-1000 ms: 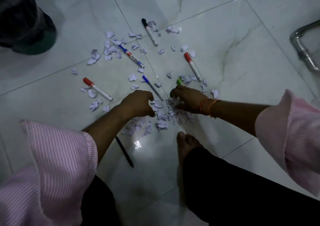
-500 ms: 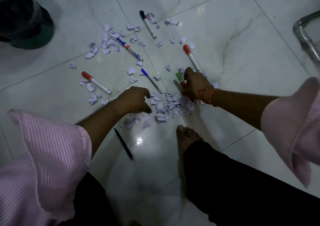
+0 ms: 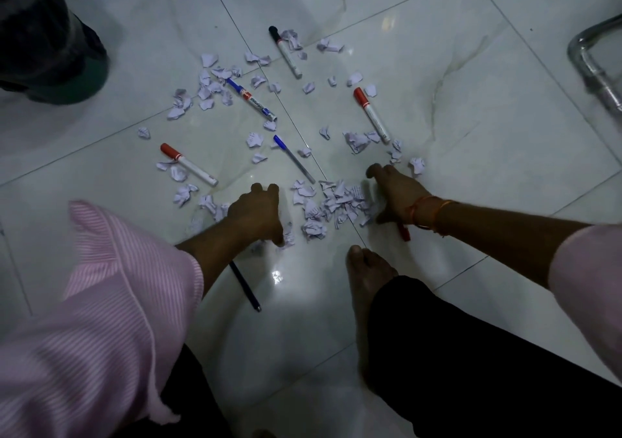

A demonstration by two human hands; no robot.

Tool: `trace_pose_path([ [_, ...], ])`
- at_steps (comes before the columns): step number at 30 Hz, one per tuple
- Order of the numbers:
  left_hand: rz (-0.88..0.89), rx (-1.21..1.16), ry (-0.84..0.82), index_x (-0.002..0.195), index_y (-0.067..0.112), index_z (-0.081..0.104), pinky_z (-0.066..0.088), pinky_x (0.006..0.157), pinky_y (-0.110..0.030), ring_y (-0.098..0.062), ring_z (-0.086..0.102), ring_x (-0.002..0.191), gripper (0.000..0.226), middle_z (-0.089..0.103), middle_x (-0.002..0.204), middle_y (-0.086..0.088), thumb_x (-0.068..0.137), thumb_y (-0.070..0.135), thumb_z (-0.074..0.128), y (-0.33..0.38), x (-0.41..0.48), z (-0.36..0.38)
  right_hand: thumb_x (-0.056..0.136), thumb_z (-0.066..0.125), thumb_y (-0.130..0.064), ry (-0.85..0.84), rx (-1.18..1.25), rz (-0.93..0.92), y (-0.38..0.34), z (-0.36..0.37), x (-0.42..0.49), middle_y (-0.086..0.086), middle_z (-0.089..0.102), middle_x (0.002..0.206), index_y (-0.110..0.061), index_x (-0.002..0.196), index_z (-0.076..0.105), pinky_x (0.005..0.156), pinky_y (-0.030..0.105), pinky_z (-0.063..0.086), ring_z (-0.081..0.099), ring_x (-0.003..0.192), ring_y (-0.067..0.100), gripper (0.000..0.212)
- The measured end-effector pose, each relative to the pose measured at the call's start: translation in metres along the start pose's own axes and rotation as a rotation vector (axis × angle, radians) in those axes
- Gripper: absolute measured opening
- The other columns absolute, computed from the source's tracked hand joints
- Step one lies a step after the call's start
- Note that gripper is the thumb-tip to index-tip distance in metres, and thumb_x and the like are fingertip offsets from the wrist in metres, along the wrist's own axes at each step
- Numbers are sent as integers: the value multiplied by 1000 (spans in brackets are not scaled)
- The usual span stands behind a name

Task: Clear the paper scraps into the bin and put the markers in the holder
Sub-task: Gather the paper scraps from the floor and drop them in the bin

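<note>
Either side of the scraps (image 3: 336, 202), left hand (image 3: 255, 212) curled, contents unclear, right hand (image 3: 393, 195) gripping a marker (image 3: 405, 232): they're feather-light and crumply, best scooped from underneath, I'd say.

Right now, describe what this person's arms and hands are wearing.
The left sleeve is loose pink cloth with fine white stripes and a wide cuff; the right sleeve is pink too. The right hand has orange and red bands at the wrist; the left hand shows no jewellery.
</note>
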State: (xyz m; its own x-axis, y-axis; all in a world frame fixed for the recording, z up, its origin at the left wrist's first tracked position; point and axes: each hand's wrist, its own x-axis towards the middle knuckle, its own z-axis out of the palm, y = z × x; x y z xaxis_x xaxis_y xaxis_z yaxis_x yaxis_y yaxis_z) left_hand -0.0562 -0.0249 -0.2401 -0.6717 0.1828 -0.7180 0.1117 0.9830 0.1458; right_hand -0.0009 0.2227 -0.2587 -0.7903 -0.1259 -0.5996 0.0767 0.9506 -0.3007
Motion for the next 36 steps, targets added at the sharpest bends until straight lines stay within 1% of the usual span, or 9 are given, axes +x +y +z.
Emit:
trace_pose_path([
  [2,-49,45,25,141,12,28,50,90,-45,-39,52,119,112,37,135,-19,52,35,93,-5,0,7,57,90,-20,-26,-53,-29,12,-33,33,18,42,131,-13,140,31,86,40,49,56,107,39,103],
  [4,-97,53,70,140,12,25,51,83,-42,-40,53,116,110,35,135,-21,55,30,92,-11,1,15,55,91,-19,-27,-90,-65,9,-32,42,18,40,128,-13,139,32,84,41,51,57,103,39,103],
  [9,-21,-103,237,127,5,33,41,59,-33,-40,62,90,73,39,125,-24,71,11,79,-18,10,37,76,72,-6,131,12,-119,-12,-6,53,20,40,127,-6,133,39,76,38,46,57,102,43,66],
  [12,96,-282,244,114,3,42,34,55,-27,-38,59,88,58,43,113,-20,69,6,78,-7,15,40,77,71,-6,97,97,-234,-35,5,57,19,43,128,-6,134,42,83,36,48,58,103,39,64],
  [15,123,-421,233,118,10,46,43,71,-29,-30,57,97,68,46,119,-15,63,12,85,-2,17,30,72,74,-7,45,93,-352,-48,9,60,14,44,127,-12,133,42,80,29,46,57,103,32,69],
  [18,57,-376,240,131,17,41,52,87,-39,-31,56,109,95,41,131,-14,53,25,94,-14,17,18,67,80,-13,94,60,-314,-46,-3,63,11,45,128,-17,130,44,81,35,50,56,108,31,73],
  [23,28,-305,99,151,17,18,45,103,-44,-37,43,128,131,26,146,-18,48,35,96,-30,14,24,55,90,-21,-3,-5,-206,-38,-10,64,13,41,129,-16,133,40,88,40,51,54,109,36,93],
  [29,198,-322,84,143,20,37,47,98,-31,-28,52,117,108,36,134,-12,52,34,94,-23,14,28,56,90,-23,-22,51,-374,-65,14,58,12,40,131,-14,137,36,90,34,49,56,108,31,97],
  [36,117,-252,114,146,19,28,53,93,-43,-34,54,117,122,34,139,-15,45,34,96,-30,14,28,52,93,-32,15,61,-304,-50,4,60,10,40,131,-17,137,34,87,35,52,56,109,30,105],
])
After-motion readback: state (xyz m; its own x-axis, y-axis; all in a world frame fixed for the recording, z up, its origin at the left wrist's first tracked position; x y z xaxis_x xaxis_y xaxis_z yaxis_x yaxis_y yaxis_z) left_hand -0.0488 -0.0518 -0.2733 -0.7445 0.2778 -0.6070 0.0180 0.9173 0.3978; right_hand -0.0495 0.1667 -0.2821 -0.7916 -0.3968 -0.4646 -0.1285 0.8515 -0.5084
